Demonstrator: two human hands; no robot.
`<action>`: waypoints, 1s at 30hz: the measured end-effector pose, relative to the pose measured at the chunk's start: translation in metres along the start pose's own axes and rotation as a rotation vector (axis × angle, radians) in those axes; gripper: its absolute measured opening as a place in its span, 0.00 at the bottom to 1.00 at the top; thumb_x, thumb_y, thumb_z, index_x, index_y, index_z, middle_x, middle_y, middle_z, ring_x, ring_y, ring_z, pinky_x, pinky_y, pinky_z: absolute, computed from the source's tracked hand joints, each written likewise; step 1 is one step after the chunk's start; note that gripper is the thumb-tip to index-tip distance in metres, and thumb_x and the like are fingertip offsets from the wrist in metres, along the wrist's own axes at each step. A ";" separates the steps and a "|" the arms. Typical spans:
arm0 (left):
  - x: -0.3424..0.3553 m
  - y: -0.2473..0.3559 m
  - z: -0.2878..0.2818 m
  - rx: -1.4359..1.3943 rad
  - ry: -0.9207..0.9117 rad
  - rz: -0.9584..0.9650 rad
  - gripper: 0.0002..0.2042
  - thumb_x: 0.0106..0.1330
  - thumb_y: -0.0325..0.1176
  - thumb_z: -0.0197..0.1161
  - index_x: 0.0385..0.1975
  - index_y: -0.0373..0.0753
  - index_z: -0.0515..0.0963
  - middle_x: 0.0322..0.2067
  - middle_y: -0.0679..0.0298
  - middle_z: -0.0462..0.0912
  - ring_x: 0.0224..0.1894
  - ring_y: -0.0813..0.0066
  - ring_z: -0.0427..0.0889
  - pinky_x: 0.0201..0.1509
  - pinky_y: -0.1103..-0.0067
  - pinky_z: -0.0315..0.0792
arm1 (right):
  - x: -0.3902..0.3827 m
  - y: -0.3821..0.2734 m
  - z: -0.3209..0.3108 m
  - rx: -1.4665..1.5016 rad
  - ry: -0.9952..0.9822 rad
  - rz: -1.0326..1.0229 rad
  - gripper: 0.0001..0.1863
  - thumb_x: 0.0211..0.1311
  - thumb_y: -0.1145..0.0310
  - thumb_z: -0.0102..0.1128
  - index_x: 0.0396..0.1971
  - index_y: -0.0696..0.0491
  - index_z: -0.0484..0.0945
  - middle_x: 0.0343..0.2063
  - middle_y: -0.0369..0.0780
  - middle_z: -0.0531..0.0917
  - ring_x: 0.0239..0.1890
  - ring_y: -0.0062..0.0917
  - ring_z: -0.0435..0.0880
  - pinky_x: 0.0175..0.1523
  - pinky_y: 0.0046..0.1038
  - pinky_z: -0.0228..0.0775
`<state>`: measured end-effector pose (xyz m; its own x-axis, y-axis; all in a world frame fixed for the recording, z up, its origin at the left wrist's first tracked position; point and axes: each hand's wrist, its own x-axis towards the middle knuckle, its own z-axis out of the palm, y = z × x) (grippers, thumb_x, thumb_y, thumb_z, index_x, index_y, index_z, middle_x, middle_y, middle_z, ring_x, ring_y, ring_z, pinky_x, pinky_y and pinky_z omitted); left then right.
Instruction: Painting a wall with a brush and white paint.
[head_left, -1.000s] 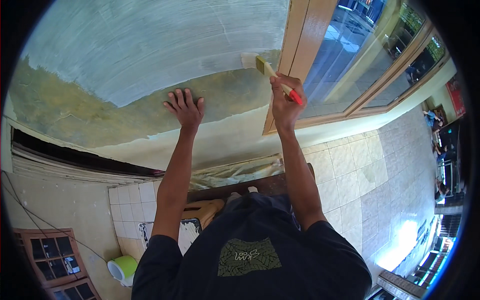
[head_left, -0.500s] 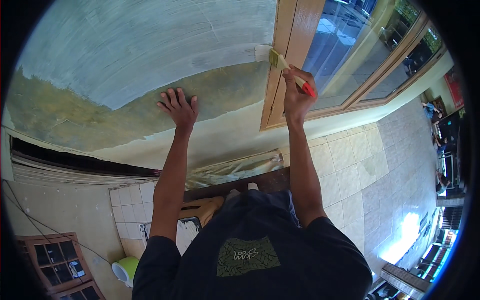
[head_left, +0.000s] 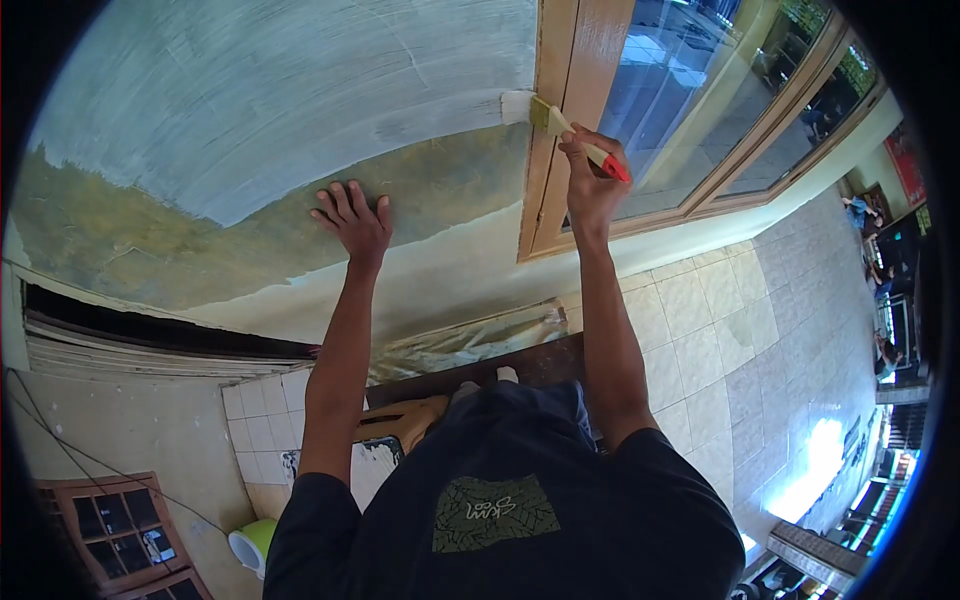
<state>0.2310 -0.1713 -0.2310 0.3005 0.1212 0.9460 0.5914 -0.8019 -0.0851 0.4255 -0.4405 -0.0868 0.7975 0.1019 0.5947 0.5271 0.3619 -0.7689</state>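
Observation:
My right hand point(head_left: 597, 180) is closed round the pale handle of a flat paintbrush point(head_left: 556, 122) with a red end. White paint covers its bristles point(head_left: 516, 107), which touch the wall right beside the wooden window frame point(head_left: 597, 60). On the left, my left hand point(head_left: 356, 222) lies against the wall with its fingers spread and holds nothing. Above it the wall carries streaky white paint point(head_left: 300, 90); around it runs a bare greenish-brown band point(head_left: 450, 175). Cream paint point(head_left: 440, 260) shows lower down.
Below me is a dark wooden plank point(head_left: 540, 362), with clear plastic sheeting point(head_left: 470, 342) by the wall. A brown bag-like thing point(head_left: 415, 420) and a paint-smeared white panel point(head_left: 375, 465) are at my left. A green-and-white bucket point(head_left: 252, 545) stands lower left. People point(head_left: 885, 350) sit far right.
The view has shifted slightly. The paintbrush is still against the wall beside the window frame, at a slightly different tilt. My left hand stays flat on the wall.

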 end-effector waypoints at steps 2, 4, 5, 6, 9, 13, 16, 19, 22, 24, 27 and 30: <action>0.002 0.001 -0.004 -0.002 0.008 0.007 0.32 0.71 0.51 0.50 0.68 0.36 0.57 0.71 0.49 0.47 0.74 0.42 0.40 0.71 0.42 0.33 | 0.002 -0.001 -0.002 0.009 -0.008 0.001 0.07 0.59 0.77 0.68 0.36 0.60 0.79 0.40 0.48 0.85 0.35 0.25 0.85 0.43 0.25 0.80; 0.002 0.003 -0.007 -0.002 -0.006 0.000 0.32 0.70 0.51 0.50 0.68 0.36 0.57 0.71 0.50 0.47 0.74 0.42 0.40 0.71 0.42 0.32 | 0.003 -0.005 -0.007 0.018 -0.019 0.002 0.07 0.59 0.77 0.67 0.36 0.60 0.79 0.40 0.48 0.85 0.35 0.25 0.85 0.43 0.25 0.80; 0.001 0.004 -0.008 -0.004 -0.003 0.000 0.32 0.70 0.51 0.50 0.68 0.36 0.57 0.71 0.50 0.47 0.74 0.42 0.40 0.71 0.42 0.32 | 0.003 -0.008 -0.010 0.021 -0.027 0.026 0.07 0.59 0.77 0.67 0.36 0.60 0.79 0.40 0.48 0.85 0.34 0.25 0.85 0.43 0.25 0.80; 0.002 0.004 -0.010 -0.003 0.000 0.001 0.32 0.70 0.51 0.50 0.68 0.37 0.57 0.71 0.50 0.47 0.74 0.42 0.40 0.71 0.42 0.32 | 0.005 -0.011 -0.009 0.027 -0.036 0.050 0.08 0.59 0.77 0.67 0.36 0.60 0.79 0.40 0.48 0.85 0.34 0.25 0.85 0.43 0.25 0.80; 0.003 0.004 -0.013 -0.006 0.004 0.000 0.32 0.70 0.51 0.50 0.68 0.37 0.56 0.72 0.50 0.47 0.74 0.42 0.40 0.71 0.42 0.32 | 0.004 -0.023 -0.011 0.079 -0.018 0.108 0.06 0.58 0.77 0.68 0.34 0.59 0.81 0.38 0.43 0.86 0.32 0.20 0.84 0.38 0.20 0.77; 0.006 0.003 -0.014 -0.012 0.011 0.001 0.32 0.70 0.51 0.50 0.69 0.37 0.56 0.72 0.51 0.46 0.75 0.43 0.40 0.71 0.43 0.32 | -0.017 -0.035 -0.010 0.087 -0.048 0.054 0.06 0.57 0.78 0.69 0.34 0.59 0.81 0.37 0.42 0.86 0.32 0.20 0.84 0.38 0.19 0.77; 0.006 0.003 -0.016 0.010 0.010 -0.011 0.32 0.70 0.51 0.49 0.68 0.37 0.56 0.72 0.51 0.47 0.74 0.43 0.41 0.71 0.43 0.33 | -0.035 -0.045 0.007 0.087 -0.216 0.067 0.06 0.59 0.79 0.67 0.35 0.60 0.79 0.39 0.45 0.85 0.34 0.23 0.85 0.41 0.23 0.80; 0.006 0.006 -0.015 0.008 0.006 -0.010 0.32 0.71 0.51 0.49 0.68 0.37 0.56 0.72 0.51 0.47 0.74 0.42 0.42 0.71 0.42 0.33 | -0.027 -0.038 0.016 0.092 -0.175 0.149 0.07 0.58 0.78 0.67 0.34 0.60 0.79 0.39 0.45 0.85 0.35 0.24 0.85 0.41 0.24 0.82; 0.003 0.010 -0.014 0.005 0.003 -0.002 0.32 0.71 0.52 0.49 0.68 0.36 0.56 0.72 0.51 0.47 0.74 0.42 0.41 0.71 0.42 0.33 | -0.014 -0.025 0.014 0.140 -0.124 0.105 0.07 0.59 0.77 0.68 0.35 0.61 0.79 0.39 0.46 0.84 0.35 0.25 0.85 0.40 0.26 0.83; 0.005 0.006 -0.011 -0.002 -0.001 -0.002 0.32 0.71 0.52 0.49 0.68 0.36 0.57 0.72 0.50 0.47 0.74 0.42 0.41 0.71 0.42 0.33 | -0.007 -0.022 0.014 0.133 -0.122 0.110 0.07 0.59 0.77 0.67 0.35 0.61 0.79 0.39 0.47 0.84 0.36 0.26 0.85 0.41 0.27 0.84; 0.007 -0.002 -0.005 -0.005 -0.002 0.001 0.32 0.71 0.52 0.48 0.67 0.36 0.57 0.71 0.50 0.47 0.74 0.42 0.40 0.71 0.42 0.32 | 0.002 -0.014 0.017 0.128 -0.094 0.114 0.07 0.60 0.77 0.66 0.36 0.62 0.79 0.40 0.48 0.84 0.36 0.27 0.85 0.41 0.28 0.84; 0.004 -0.004 -0.001 0.002 -0.002 0.003 0.32 0.70 0.52 0.49 0.68 0.36 0.57 0.71 0.49 0.47 0.74 0.42 0.40 0.71 0.42 0.32 | 0.005 -0.007 0.012 0.132 -0.065 0.106 0.07 0.60 0.77 0.66 0.36 0.62 0.78 0.40 0.49 0.84 0.37 0.28 0.85 0.40 0.29 0.85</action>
<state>0.2294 -0.1684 -0.2261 0.3038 0.1199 0.9452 0.5921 -0.8009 -0.0888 0.4225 -0.4315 -0.0752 0.8236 0.2042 0.5292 0.3948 0.4636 -0.7933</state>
